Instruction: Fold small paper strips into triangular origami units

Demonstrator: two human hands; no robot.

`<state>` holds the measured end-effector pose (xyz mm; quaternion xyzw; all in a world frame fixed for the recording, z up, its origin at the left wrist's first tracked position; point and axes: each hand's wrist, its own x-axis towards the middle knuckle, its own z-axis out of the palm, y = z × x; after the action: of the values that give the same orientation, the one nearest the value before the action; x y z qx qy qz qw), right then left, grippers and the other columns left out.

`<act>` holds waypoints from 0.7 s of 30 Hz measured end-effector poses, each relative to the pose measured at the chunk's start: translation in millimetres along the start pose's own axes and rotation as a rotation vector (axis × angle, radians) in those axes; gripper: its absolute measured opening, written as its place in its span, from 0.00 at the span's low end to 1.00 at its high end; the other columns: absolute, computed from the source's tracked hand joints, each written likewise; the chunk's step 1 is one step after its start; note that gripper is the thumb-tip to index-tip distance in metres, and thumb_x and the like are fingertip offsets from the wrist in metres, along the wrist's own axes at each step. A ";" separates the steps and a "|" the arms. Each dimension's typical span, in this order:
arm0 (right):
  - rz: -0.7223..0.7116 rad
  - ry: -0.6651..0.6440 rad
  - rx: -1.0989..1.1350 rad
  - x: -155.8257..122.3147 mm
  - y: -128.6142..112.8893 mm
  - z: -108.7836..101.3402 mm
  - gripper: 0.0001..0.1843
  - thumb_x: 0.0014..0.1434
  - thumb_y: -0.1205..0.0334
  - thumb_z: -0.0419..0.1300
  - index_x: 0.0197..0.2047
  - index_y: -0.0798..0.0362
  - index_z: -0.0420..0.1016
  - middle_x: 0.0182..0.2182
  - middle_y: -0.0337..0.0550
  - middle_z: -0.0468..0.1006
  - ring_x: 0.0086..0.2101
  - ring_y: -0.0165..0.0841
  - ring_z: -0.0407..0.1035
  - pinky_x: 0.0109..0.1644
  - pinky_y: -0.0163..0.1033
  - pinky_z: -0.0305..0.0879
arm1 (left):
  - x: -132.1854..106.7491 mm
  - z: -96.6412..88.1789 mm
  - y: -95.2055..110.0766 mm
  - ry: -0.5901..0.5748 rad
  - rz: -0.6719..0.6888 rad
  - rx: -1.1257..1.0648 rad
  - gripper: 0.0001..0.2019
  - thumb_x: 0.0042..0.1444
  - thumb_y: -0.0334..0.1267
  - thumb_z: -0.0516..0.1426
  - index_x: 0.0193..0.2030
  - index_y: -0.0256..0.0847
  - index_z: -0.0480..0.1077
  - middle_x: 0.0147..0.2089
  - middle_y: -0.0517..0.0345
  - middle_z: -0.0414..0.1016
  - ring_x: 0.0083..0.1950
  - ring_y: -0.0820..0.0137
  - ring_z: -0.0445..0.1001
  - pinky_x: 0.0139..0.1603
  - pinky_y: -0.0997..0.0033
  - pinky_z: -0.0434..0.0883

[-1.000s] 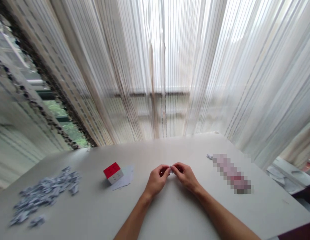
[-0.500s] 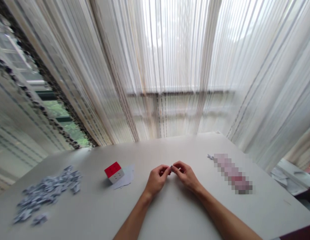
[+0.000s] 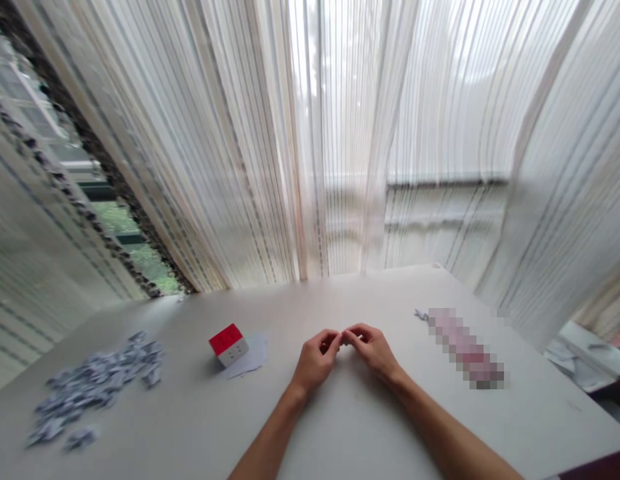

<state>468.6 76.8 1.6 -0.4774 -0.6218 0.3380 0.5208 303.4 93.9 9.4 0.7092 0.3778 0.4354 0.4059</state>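
Note:
My left hand point(image 3: 317, 357) and my right hand point(image 3: 373, 347) meet fingertip to fingertip over the middle of the white table point(image 3: 340, 427). Both are curled into a pinch around something tiny between them, too small to make out. To the left of my left hand a small cube with a red top point(image 3: 228, 344) sits on a few white paper sheets point(image 3: 253, 357). A heap of small grey-white folded paper pieces point(image 3: 93, 387) lies at the table's left side.
A blurred-out pinkish strip point(image 3: 465, 347) lies on the table to the right, with a small paper piece point(image 3: 419, 313) at its far end. Sheer striped curtains point(image 3: 310, 133) hang behind the table's far edge. A lower white surface point(image 3: 585, 350) shows at the far right.
My hands stay pinched together in nearly the same spot, with only slight finger shifts. The curtains have swayed and their folds have shifted.

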 end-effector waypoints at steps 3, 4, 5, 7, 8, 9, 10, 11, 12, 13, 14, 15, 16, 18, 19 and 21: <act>0.011 -0.018 0.030 0.6 0.2 -0.2 0.15 0.59 0.51 0.59 0.41 0.53 0.79 0.36 0.46 0.81 0.36 0.37 0.74 0.38 0.38 0.68 | 1.8 -0.5 -5.5 0.032 -0.026 -0.042 0.13 0.60 0.45 0.55 0.41 0.38 0.75 0.35 0.53 0.78 0.35 0.67 0.76 0.38 0.71 0.71; 0.010 -0.021 0.034 0.5 0.3 -0.2 0.15 0.59 0.51 0.59 0.41 0.53 0.78 0.37 0.46 0.81 0.37 0.37 0.74 0.39 0.39 0.68 | 2.5 -0.5 -7.5 0.040 -0.036 -0.061 0.13 0.59 0.45 0.55 0.41 0.38 0.75 0.35 0.53 0.78 0.35 0.67 0.76 0.37 0.71 0.72; 0.008 -0.020 0.038 0.5 0.7 -0.1 0.15 0.59 0.51 0.59 0.41 0.53 0.78 0.37 0.46 0.81 0.37 0.38 0.74 0.39 0.39 0.69 | 3.0 -0.4 -9.3 0.044 -0.044 -0.081 0.14 0.59 0.45 0.55 0.41 0.37 0.74 0.35 0.53 0.78 0.34 0.67 0.76 0.37 0.71 0.72; 0.009 -0.002 0.065 0.4 1.9 0.2 0.15 0.59 0.51 0.60 0.40 0.53 0.78 0.36 0.47 0.81 0.37 0.38 0.74 0.40 0.40 0.69 | 3.6 0.1 -11.9 0.038 -0.050 -0.119 0.13 0.59 0.45 0.56 0.40 0.37 0.74 0.36 0.52 0.78 0.34 0.67 0.76 0.37 0.71 0.72; 0.014 0.005 0.090 0.4 2.6 0.3 0.15 0.58 0.51 0.60 0.41 0.53 0.77 0.36 0.47 0.81 0.36 0.38 0.75 0.40 0.40 0.69 | 3.6 0.4 -12.4 0.028 -0.048 -0.133 0.13 0.58 0.45 0.56 0.40 0.37 0.74 0.36 0.52 0.78 0.34 0.67 0.76 0.37 0.71 0.72; 0.020 0.012 0.117 0.3 3.4 0.6 0.15 0.58 0.51 0.61 0.42 0.53 0.76 0.35 0.46 0.81 0.35 0.37 0.75 0.39 0.40 0.70 | 3.4 0.7 -12.5 0.017 -0.044 -0.140 0.13 0.58 0.45 0.57 0.40 0.37 0.74 0.36 0.52 0.78 0.35 0.67 0.76 0.38 0.70 0.72; 0.026 0.015 0.142 0.2 4.0 1.0 0.15 0.58 0.51 0.61 0.42 0.53 0.75 0.34 0.46 0.81 0.34 0.37 0.75 0.38 0.40 0.70 | 3.1 0.8 -12.2 0.009 -0.040 -0.139 0.13 0.57 0.45 0.58 0.40 0.37 0.74 0.36 0.52 0.78 0.35 0.67 0.76 0.38 0.70 0.72; 0.030 0.015 0.158 -0.2 4.3 1.5 0.15 0.57 0.51 0.61 0.43 0.53 0.74 0.33 0.46 0.81 0.34 0.37 0.75 0.37 0.40 0.70 | 2.7 0.7 -11.7 0.005 -0.037 -0.131 0.13 0.56 0.45 0.58 0.40 0.37 0.74 0.36 0.52 0.78 0.36 0.67 0.76 0.38 0.71 0.72; 0.032 0.013 0.161 -0.6 4.4 2.2 0.15 0.57 0.51 0.62 0.43 0.53 0.73 0.33 0.45 0.80 0.33 0.36 0.75 0.36 0.39 0.70 | 2.3 0.4 -11.2 0.006 -0.035 -0.120 0.12 0.56 0.44 0.59 0.40 0.37 0.74 0.36 0.52 0.78 0.36 0.67 0.76 0.38 0.71 0.72; 0.028 0.014 0.151 -1.2 4.1 3.0 0.16 0.57 0.51 0.61 0.44 0.52 0.73 0.32 0.44 0.80 0.32 0.35 0.74 0.35 0.38 0.70 | 2.0 -0.1 -10.8 0.011 -0.032 -0.111 0.12 0.56 0.44 0.59 0.40 0.37 0.74 0.36 0.52 0.78 0.36 0.67 0.76 0.38 0.71 0.72; 0.019 0.017 0.131 -1.9 3.6 4.1 0.16 0.57 0.52 0.61 0.45 0.52 0.72 0.32 0.44 0.80 0.31 0.35 0.74 0.34 0.37 0.70 | 1.7 -0.6 -10.7 0.016 -0.030 -0.110 0.12 0.56 0.44 0.59 0.39 0.37 0.74 0.36 0.52 0.79 0.36 0.67 0.77 0.38 0.71 0.72; 0.003 0.021 0.104 -2.6 3.0 5.2 0.16 0.58 0.52 0.61 0.47 0.51 0.72 0.33 0.43 0.79 0.31 0.34 0.74 0.33 0.36 0.69 | 1.6 -1.2 -11.0 0.016 -0.029 -0.119 0.12 0.56 0.44 0.59 0.40 0.37 0.74 0.37 0.52 0.79 0.36 0.66 0.77 0.38 0.71 0.72; -0.021 0.024 0.074 -3.2 2.3 6.4 0.16 0.58 0.53 0.61 0.48 0.50 0.73 0.34 0.43 0.79 0.31 0.33 0.73 0.32 0.36 0.69 | 1.5 -1.6 -11.8 0.010 -0.028 -0.136 0.12 0.56 0.44 0.59 0.40 0.37 0.74 0.37 0.52 0.79 0.37 0.66 0.77 0.39 0.70 0.73; -0.079 0.028 0.025 -4.0 1.4 8.4 0.14 0.58 0.54 0.60 0.47 0.49 0.75 0.37 0.44 0.77 0.33 0.33 0.73 0.33 0.35 0.69 | 1.6 -1.9 -14.4 -0.008 -0.035 -0.179 0.12 0.56 0.44 0.58 0.41 0.37 0.73 0.38 0.51 0.79 0.37 0.66 0.78 0.40 0.69 0.73; -0.101 0.033 0.011 -4.1 1.3 9.1 0.13 0.58 0.55 0.60 0.45 0.49 0.76 0.38 0.44 0.77 0.35 0.33 0.73 0.33 0.35 0.69 | 1.8 -1.8 -16.0 -0.012 -0.043 -0.197 0.12 0.57 0.44 0.58 0.42 0.37 0.72 0.39 0.50 0.79 0.37 0.66 0.78 0.40 0.69 0.73; -0.112 0.053 0.008 -3.9 2.0 9.6 0.11 0.57 0.56 0.61 0.43 0.50 0.76 0.37 0.44 0.76 0.35 0.33 0.73 0.33 0.35 0.69 | 2.1 -1.1 -18.7 -0.003 -0.061 -0.219 0.13 0.57 0.44 0.58 0.43 0.37 0.71 0.38 0.50 0.79 0.35 0.66 0.78 0.39 0.68 0.74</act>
<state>459.8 74.5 -3.7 -0.4486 -0.6322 0.2983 0.5569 299.7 103.3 -6.5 0.6494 0.3489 0.4605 0.4945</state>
